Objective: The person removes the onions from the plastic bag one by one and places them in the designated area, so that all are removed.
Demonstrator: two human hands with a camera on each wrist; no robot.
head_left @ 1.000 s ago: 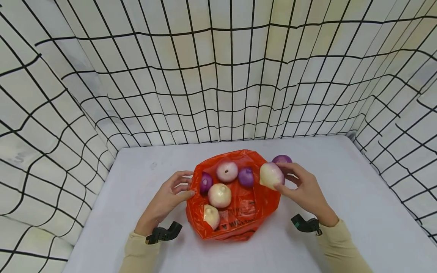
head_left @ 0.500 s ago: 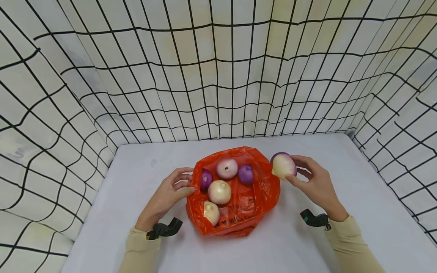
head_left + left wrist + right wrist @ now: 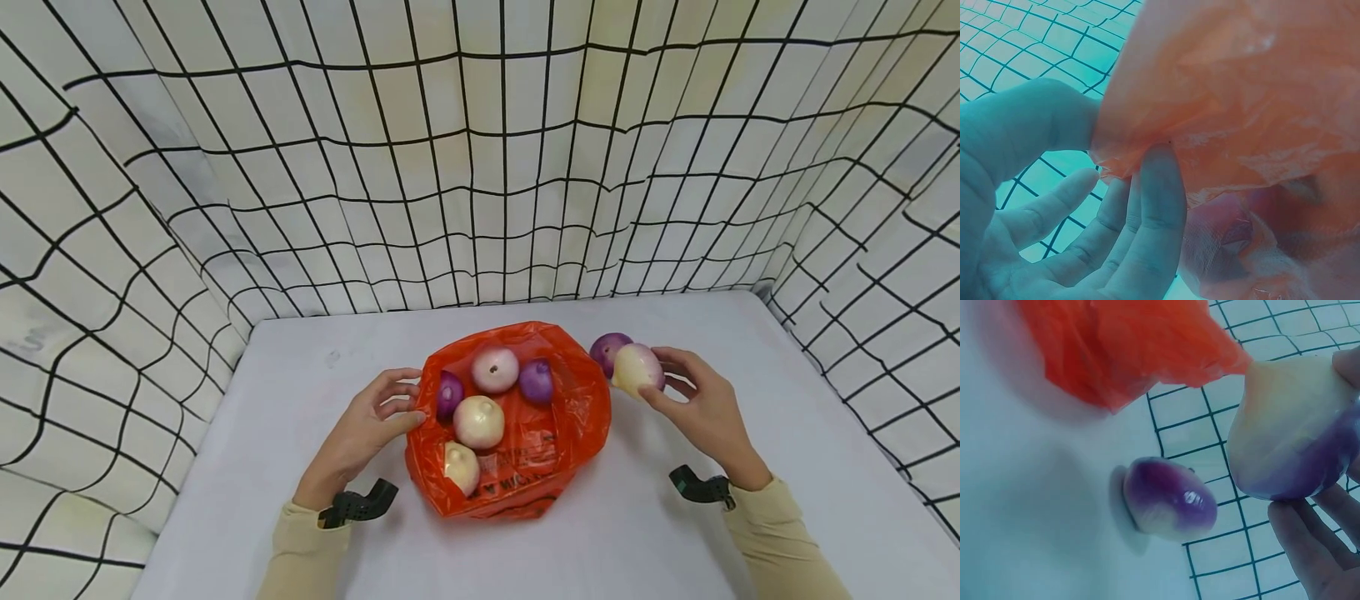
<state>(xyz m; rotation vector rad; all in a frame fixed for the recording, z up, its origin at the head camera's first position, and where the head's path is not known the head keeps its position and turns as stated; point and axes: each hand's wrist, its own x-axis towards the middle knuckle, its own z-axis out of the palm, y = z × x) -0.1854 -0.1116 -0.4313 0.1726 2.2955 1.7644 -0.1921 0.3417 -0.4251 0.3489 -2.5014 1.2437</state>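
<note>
My left hand (image 3: 367,429) pinches the left rim of an open red plastic bag (image 3: 585,408) between thumb and fingertips; the left wrist view shows the film (image 3: 1210,125) between them. Several onions lie in the bag, among them a pale onion (image 3: 478,422) and a purple onion (image 3: 536,381). To the right of the bag, my right hand (image 3: 705,410) grips a pale onion with a purple flank (image 3: 637,371), raised above the table. A purple onion (image 3: 1169,500) rests on the table beneath and behind it, apart from the held one.
A white table (image 3: 360,550) carries the bag. White walls with black netting (image 3: 480,167) rise behind it and on both sides. Each wrist wears a black camera mount, such as the right mount (image 3: 701,486).
My right hand has carried the pale onion rightward, from over the bag's right edge to beside the purple onion on the table. The left hand has stayed at the bag's rim.
</note>
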